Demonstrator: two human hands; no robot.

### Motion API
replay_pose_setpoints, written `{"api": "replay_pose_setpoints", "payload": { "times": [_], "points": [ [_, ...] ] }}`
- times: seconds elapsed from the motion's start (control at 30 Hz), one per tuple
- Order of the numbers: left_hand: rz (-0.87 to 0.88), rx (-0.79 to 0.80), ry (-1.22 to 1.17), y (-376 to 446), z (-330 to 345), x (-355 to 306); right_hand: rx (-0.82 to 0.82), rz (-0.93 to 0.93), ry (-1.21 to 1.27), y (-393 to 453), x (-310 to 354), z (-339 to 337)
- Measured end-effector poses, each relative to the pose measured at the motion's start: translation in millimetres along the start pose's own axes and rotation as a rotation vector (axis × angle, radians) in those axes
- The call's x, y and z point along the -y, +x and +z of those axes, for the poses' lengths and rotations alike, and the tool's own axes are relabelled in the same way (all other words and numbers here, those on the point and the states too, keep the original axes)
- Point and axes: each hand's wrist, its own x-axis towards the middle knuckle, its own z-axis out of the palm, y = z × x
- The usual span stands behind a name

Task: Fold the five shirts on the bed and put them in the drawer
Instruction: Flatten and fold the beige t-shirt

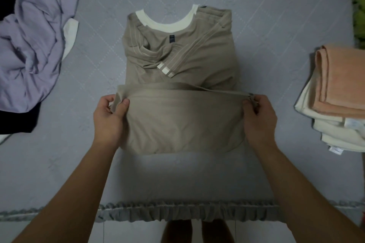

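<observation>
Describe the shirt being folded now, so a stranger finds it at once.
On the grey bed, look at the middle, between the lilac heap and the folded pile. The tan shirt lies there, both hands lifting its hem. Only it has a cream collar.

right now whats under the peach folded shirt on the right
The peach shirt tops a stack of folded cream garments on the bed. How many lie beneath is unclear; their middles are covered.

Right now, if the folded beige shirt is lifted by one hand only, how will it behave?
Probably floppy: the beige shirt sags between both hands (left, right). Likely light, since a pinch holds the hem. The folded sleeves look loose and may slide open.
</observation>
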Motion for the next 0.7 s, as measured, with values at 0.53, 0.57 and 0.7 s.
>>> {"api": "replay_pose_setpoints", "payload": {
  "times": [0.53, 0.57, 0.7],
  "points": [
    [-0.24, 0.123, 0.26, -4, -12, 39, 0.159, 0.16, -0.09, 5, -18, 15],
    [-0.217, 0.141, 0.257, -7, -18, 44, 0.104, 0.123, -0.082, -1, -20, 12],
    [-0.119, 0.119, 0.308, -7, -31, 52, 0.121, 0.205, -0.06, -15, -31, 4]
  ]
}}
